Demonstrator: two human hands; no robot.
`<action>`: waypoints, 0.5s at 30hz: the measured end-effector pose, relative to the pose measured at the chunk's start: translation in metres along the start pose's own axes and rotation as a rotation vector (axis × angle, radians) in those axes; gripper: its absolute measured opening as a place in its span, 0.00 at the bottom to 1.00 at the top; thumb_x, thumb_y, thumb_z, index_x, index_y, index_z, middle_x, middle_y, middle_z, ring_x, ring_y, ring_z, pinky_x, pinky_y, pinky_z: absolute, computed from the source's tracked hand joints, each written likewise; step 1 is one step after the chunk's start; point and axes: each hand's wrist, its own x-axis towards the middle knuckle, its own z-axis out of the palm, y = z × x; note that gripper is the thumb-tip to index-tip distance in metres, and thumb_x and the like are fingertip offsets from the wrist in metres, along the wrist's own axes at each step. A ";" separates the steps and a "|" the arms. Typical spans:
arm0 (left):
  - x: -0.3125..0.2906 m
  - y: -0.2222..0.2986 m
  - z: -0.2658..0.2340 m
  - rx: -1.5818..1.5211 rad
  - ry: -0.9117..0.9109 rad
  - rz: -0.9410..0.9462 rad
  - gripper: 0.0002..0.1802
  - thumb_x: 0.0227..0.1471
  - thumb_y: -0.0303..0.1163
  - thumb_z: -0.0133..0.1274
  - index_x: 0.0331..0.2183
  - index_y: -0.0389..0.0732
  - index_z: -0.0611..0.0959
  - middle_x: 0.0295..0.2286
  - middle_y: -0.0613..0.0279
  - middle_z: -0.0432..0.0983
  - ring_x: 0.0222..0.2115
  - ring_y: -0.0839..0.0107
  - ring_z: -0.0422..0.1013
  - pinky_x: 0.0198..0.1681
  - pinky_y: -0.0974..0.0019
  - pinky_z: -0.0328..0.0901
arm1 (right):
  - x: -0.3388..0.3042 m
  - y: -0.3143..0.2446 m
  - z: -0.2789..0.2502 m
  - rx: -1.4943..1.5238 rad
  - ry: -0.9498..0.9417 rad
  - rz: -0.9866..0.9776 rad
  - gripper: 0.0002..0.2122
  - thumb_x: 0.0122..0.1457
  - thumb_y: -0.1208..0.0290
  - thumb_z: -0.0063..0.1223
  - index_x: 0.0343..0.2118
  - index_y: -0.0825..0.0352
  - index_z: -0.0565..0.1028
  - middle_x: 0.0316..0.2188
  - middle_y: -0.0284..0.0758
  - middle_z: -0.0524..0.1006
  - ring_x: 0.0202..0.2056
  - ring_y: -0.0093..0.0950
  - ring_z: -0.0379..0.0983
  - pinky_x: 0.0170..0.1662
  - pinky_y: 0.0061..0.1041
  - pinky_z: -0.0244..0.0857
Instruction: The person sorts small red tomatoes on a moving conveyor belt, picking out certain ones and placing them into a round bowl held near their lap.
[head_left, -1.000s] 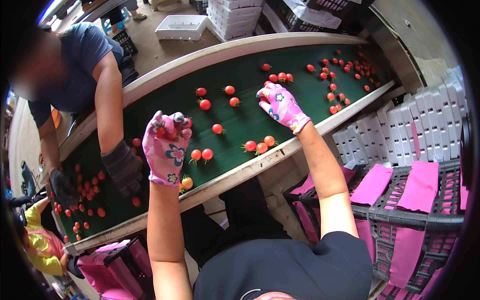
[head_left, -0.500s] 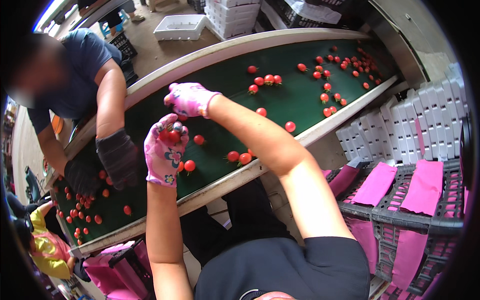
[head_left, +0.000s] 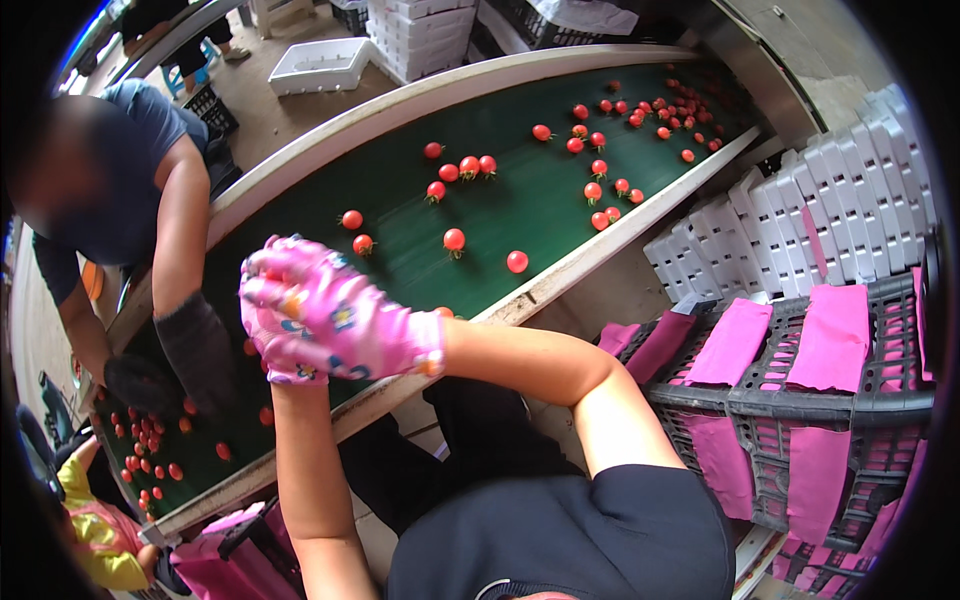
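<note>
Cherry tomatoes [head_left: 454, 239] with green stems lie scattered over the dark green conveyor belt [head_left: 510, 215] in front of me. My left hand [head_left: 285, 362], in a pink flowered glove, is raised over the near side of the belt, mostly hidden behind the other hand. A bit of red shows among the gloved fingers, where the left hand holds cherry tomatoes. My right hand [head_left: 345, 318], in a matching glove, crosses over the left and touches it. Its fingers are curled; whether they grip a tomato is hidden.
Across the belt at left, a person's dark-gloved hands [head_left: 195, 350] work close to more tomatoes. Pale belt rails [head_left: 520, 300] run along both sides. White stacked trays [head_left: 800, 220] and black crates [head_left: 800, 400] with pink lining stand at right. A white bin [head_left: 320, 67] sits beyond the belt.
My right hand has come down and left, over my left hand, which was holding cherry tomatoes in view. Tomatoes on the belt have shifted left.
</note>
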 end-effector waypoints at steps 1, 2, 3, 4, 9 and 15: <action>0.003 -0.012 0.046 0.237 0.450 0.006 0.21 0.64 0.41 0.41 0.49 0.36 0.75 0.44 0.52 0.74 0.40 0.64 0.72 0.44 0.66 0.71 | -0.009 0.005 -0.015 0.049 0.021 0.021 0.23 0.51 0.65 0.61 0.50 0.66 0.73 0.52 0.45 0.70 0.56 0.47 0.64 0.60 0.44 0.59; 0.002 -0.003 0.030 0.107 0.318 -0.077 0.21 0.63 0.40 0.42 0.49 0.34 0.75 0.43 0.49 0.75 0.37 0.65 0.72 0.36 0.69 0.69 | -0.015 0.014 -0.035 -0.074 -0.015 0.037 0.23 0.50 0.65 0.62 0.50 0.66 0.73 0.51 0.45 0.70 0.56 0.47 0.65 0.59 0.43 0.59; 0.000 0.011 0.012 -0.012 0.195 -0.148 0.22 0.63 0.40 0.44 0.50 0.32 0.75 0.42 0.45 0.75 0.33 0.66 0.71 0.28 0.73 0.68 | -0.022 0.026 -0.049 -0.180 -0.052 0.047 0.24 0.50 0.65 0.63 0.50 0.67 0.74 0.51 0.45 0.71 0.55 0.46 0.65 0.59 0.42 0.60; 0.006 0.005 0.018 -0.084 0.428 -0.067 0.24 0.62 0.40 0.47 0.50 0.30 0.74 0.42 0.41 0.75 0.31 0.68 0.68 0.20 0.76 0.62 | -0.035 0.040 -0.062 -0.385 -0.124 0.157 0.25 0.49 0.63 0.64 0.51 0.66 0.73 0.53 0.45 0.69 0.56 0.47 0.64 0.59 0.42 0.59; 0.009 0.006 0.034 -0.117 0.460 0.026 0.25 0.62 0.41 0.48 0.50 0.29 0.73 0.43 0.40 0.74 0.33 0.65 0.71 0.23 0.74 0.64 | -0.070 0.086 -0.090 -0.911 -0.340 0.648 0.37 0.55 0.47 0.58 0.63 0.61 0.61 0.65 0.45 0.55 0.66 0.48 0.50 0.66 0.43 0.47; 0.010 0.008 0.031 -0.137 0.333 -0.065 0.24 0.64 0.42 0.43 0.49 0.30 0.73 0.40 0.42 0.75 0.31 0.64 0.71 0.24 0.71 0.65 | -0.043 0.080 -0.091 -0.658 -0.513 0.452 0.27 0.52 0.51 0.58 0.50 0.66 0.71 0.51 0.44 0.68 0.52 0.46 0.63 0.58 0.42 0.56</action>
